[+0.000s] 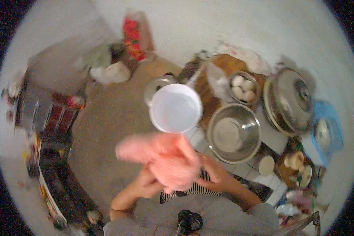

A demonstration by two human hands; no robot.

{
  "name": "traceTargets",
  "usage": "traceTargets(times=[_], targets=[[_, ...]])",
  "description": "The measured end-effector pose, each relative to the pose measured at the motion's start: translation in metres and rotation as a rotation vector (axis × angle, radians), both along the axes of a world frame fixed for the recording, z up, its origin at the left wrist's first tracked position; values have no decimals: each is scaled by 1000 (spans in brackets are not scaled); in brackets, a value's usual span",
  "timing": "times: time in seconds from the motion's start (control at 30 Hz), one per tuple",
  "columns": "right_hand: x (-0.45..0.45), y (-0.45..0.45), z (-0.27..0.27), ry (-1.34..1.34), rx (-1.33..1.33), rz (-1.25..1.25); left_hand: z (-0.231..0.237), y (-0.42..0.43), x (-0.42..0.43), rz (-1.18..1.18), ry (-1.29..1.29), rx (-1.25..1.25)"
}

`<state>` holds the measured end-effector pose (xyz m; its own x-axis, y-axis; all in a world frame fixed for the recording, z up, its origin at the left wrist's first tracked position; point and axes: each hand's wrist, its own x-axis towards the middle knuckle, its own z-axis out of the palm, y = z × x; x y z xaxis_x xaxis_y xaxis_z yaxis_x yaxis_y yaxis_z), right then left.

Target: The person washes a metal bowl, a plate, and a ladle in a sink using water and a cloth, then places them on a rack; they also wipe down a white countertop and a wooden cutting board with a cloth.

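Note:
A pink cloth [172, 168], possibly a towel, is bunched between my two hands in front of my body, blurred by motion. My left hand [150, 180] grips its lower left side. On the other side my right hand [210, 171] has hold of it too. One loose fold of the cloth sticks out to the left. Just beyond the cloth is a round white tub [175, 109], its mouth facing up at me. The cloth's upper edge overlaps the tub's near rim in the picture; whether they touch I cannot tell.
Right of the tub sits a steel bowl [219, 147]; behind it, a container of eggs [243, 87]. A large domed metal lid [292, 100] and a blue container [330, 132] lie farther right. A metal pot [157, 85] is behind the tub. Dark shelving [53, 112] lines the left.

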<state>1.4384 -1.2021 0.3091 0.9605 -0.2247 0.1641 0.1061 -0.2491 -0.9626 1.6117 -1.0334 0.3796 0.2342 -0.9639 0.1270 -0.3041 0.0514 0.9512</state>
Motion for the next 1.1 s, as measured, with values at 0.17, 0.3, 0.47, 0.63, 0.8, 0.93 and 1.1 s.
traceTargets(times=[0.17, 0.3, 0.47, 0.63, 0.8, 0.93, 1.1], targets=[[101, 55, -14, 241, 297, 810, -22, 62, -3, 103, -133, 396], [164, 137, -17, 118, 213, 656, -20, 154, 24, 406, -44, -10], [265, 268, -30, 75, -220, 812, -42, 301, 39, 990, -155, 428], [311, 456, -36, -2, -400, 1322, -69, 425, 4, 1744, -452, 560], [287, 568, -39, -95, -460, 1925, -87, 432, -56, 2185, -294, 288], [280, 640, -36, -244, -495, 2363, -80, 427, -66, 2551, -231, 83], [249, 664, -74, -991, -244, 3172, -129, 371, -51, 2932, -32, 79]])
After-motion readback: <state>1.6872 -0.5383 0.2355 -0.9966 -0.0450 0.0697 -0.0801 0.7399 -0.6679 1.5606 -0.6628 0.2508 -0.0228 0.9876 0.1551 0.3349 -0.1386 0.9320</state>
